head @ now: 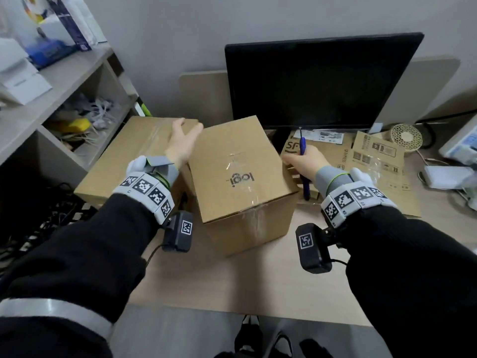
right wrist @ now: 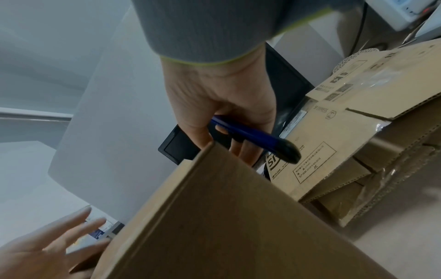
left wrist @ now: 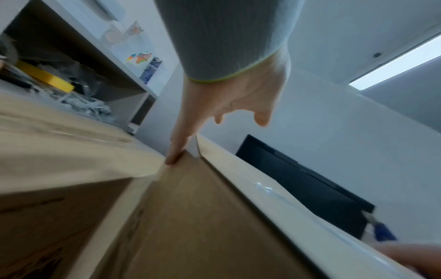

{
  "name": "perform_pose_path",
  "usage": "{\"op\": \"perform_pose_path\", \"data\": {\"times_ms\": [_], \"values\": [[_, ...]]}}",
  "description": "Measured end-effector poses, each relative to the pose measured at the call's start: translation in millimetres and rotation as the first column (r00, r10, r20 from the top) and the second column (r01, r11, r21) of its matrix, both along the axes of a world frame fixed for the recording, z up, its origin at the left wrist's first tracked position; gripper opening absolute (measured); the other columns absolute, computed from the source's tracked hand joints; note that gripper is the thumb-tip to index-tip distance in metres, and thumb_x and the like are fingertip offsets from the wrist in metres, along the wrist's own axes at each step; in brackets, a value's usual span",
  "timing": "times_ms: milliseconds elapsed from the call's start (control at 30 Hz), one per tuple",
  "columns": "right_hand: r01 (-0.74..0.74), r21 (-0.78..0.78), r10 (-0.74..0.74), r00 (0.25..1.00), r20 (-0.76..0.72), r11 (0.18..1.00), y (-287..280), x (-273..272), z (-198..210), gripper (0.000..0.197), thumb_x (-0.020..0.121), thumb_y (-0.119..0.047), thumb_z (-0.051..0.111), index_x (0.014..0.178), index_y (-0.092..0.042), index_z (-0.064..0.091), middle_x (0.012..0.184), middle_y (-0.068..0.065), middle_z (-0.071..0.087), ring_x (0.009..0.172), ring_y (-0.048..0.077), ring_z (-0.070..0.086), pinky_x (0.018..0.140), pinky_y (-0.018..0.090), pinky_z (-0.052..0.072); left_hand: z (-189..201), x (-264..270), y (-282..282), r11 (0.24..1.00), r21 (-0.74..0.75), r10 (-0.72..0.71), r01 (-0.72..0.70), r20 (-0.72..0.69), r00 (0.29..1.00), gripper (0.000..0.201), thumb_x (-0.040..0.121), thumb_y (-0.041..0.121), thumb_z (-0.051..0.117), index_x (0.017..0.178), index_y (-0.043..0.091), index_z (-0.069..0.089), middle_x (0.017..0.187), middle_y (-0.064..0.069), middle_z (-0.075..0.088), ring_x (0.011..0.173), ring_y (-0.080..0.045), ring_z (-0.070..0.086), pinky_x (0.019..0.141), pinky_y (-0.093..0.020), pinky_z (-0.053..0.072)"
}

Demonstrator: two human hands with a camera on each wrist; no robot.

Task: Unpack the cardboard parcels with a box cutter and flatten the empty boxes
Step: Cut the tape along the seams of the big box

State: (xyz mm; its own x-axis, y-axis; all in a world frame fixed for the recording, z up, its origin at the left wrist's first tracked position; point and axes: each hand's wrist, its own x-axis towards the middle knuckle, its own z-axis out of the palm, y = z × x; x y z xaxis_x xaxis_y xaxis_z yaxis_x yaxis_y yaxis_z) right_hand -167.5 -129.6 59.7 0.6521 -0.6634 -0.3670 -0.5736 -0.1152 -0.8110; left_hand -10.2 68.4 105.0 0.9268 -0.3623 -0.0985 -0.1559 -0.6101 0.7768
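While the taped logi box (head: 240, 174) is sitting tilted | left hand (head: 182, 143) is bracing it, fingers spread | right hand (head: 304, 162) is gripping box cutter (head: 304, 166), likely for slitting.

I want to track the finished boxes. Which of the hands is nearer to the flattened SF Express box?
Right. The right hand, gripping the blue box cutter, hovers over the flattened SF Express box. The left hand is across the logi box, at its far left corner.
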Motion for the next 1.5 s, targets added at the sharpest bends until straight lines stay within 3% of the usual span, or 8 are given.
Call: {"op": "perform_pose_path", "data": {"times_ms": [100, 233, 467, 600, 800, 1167, 1300, 1500], "values": [[0.054, 0.030, -0.055, 0.998, 0.025, 0.998, -0.7, 3.8, 1.0, 0.019, 0.087, -0.009, 0.049, 0.104, -0.004, 0.056, 0.088, 0.011, 0.064, 0.061, 0.017, 0.061, 0.055, 0.027, 0.054, -12.6, -13.0, 1.6, 0.921, 0.261, -0.305, 0.290, 0.018, 0.952, 0.082, 0.078, 0.054, 0.070, 0.147, 0.031, 0.031, 0.159, -0.012, -0.007, 0.146, -0.037, -0.004, 0.117, -0.043, 0.004], [0.104, -0.119, -0.094, 0.992, 0.084, 0.987, -3.2, 4.1, 13.8, 0.013, 0.082, -0.014, 0.045, 0.069, -0.014, 0.048, 0.069, 0.007, 0.053, 0.054, 0.021, 0.044, 0.052, 0.029, 0.038, -24.7, -22.9, -4.4, 0.787, 0.430, -0.473, 0.442, -0.037, 0.880, 0.086, 0.070, 0.057, 0.075, 0.143, 0.045, 0.032, 0.158, -0.003, -0.018, 0.139, -0.039, -0.029, 0.113, -0.055, -0.008], [-0.231, 0.104, 0.231, 0.973, 0.015, 0.967, 20.5, -7.3, 40.8, 0.042, 0.087, -0.058, 0.046, 0.069, -0.021, 0.038, 0.055, -0.004, 0.035, 0.040, 0.012, 0.023, 0.040, 0.020, 0.016, -27.8, -1.0, -26.2, 0.727, 0.490, -0.535, 0.480, -0.033, 0.844, 0.084, 0.071, 0.061, 0.070, 0.143, 0.050, 0.028, 0.158, -0.002, -0.022, 0.139, -0.038, -0.029, 0.113, -0.057, -0.008], [-0.364, 0.235, 0.379, 0.925, -0.016, 0.901, 34.7, -13.0, 46.2, 0.033, 0.093, -0.040, 0.030, 0.071, -0.018, 0.041, 0.056, 0.000, 0.035, 0.038, 0.013, 0.020, 0.040, 0.023, 0.014, -27.9, 3.3, -33.4, 0.695, 0.508, -0.567, 0.509, -0.049, 0.822, 0.082, 0.075, 0.060, 0.065, 0.145, 0.048, 0.024, 0.159, -0.005, -0.019, 0.139, -0.038, -0.029, 0.113, -0.055, -0.009], [-0.638, -0.052, 0.618, 0.761, -0.199, 0.768, 40.4, -13.5, 48.3, 0.029, 0.094, -0.034, 0.050, 0.080, -0.012, 0.063, 0.066, 0.001, 0.067, 0.038, 0.011, 0.041, 0.037, 0.015, 0.034, -29.2, 1.4, -31.1, 0.708, 0.484, -0.563, 0.515, -0.054, 0.825, 0.083, 0.075, 0.061, 0.065, 0.145, 0.050, 0.022, 0.159, -0.003, -0.018, 0.139, -0.033, -0.032, 0.113, -0.054, -0.009], [-0.787, -0.179, 0.646, 0.594, -0.479, 0.591, 60.6, 0.1, 59.3, 0.041, 0.089, -0.049, 0.055, 0.066, -0.018, 0.068, 0.057, -0.006, 0.069, 0.033, 0.004, 0.047, 0.044, 0.015, 0.039, -30.9, 1.1, -27.1, 0.727, 0.472, -0.538, 0.498, -0.059, 0.841, 0.083, 0.074, 0.061, 0.067, 0.144, 0.052, 0.022, 0.159, -0.001, -0.019, 0.140, -0.029, -0.032, 0.114, -0.053, -0.008], [-0.807, -0.260, 0.622, 0.579, -0.528, 0.530, 69.4, 2.3, 63.1, 0.039, 0.091, -0.042, 0.053, 0.066, -0.013, 0.063, 0.075, 0.004, 0.073, 0.042, 0.010, 0.050, 0.038, 0.014, 0.038, -32.6, 3.2, -27.4, 0.726, 0.472, -0.542, 0.501, -0.057, 0.839, 0.083, 0.074, 0.061, 0.067, 0.144, 0.053, 0.022, 0.159, 0.000, -0.018, 0.140, -0.029, -0.032, 0.114, -0.054, -0.007], [-0.780, -0.292, 0.491, 0.588, -0.643, 0.553, 67.4, 3.1, 65.4, 0.043, 0.085, -0.044, 0.063, 0.056, -0.014, 0.052, 0.024, -0.008, 0.042, 0.051, 0.018, 0.053, 0.061, 0.025, 0.047, -31.7, 4.1, -26.5, 0.722, 0.470, -0.546, 0.508, -0.064, 0.835, 0.085, 0.072, 0.062, 0.068, 0.144, 0.052, 0.023, 0.159, -0.001, -0.017, 0.140, -0.031, -0.031, 0.114, -0.055, -0.008]]}}
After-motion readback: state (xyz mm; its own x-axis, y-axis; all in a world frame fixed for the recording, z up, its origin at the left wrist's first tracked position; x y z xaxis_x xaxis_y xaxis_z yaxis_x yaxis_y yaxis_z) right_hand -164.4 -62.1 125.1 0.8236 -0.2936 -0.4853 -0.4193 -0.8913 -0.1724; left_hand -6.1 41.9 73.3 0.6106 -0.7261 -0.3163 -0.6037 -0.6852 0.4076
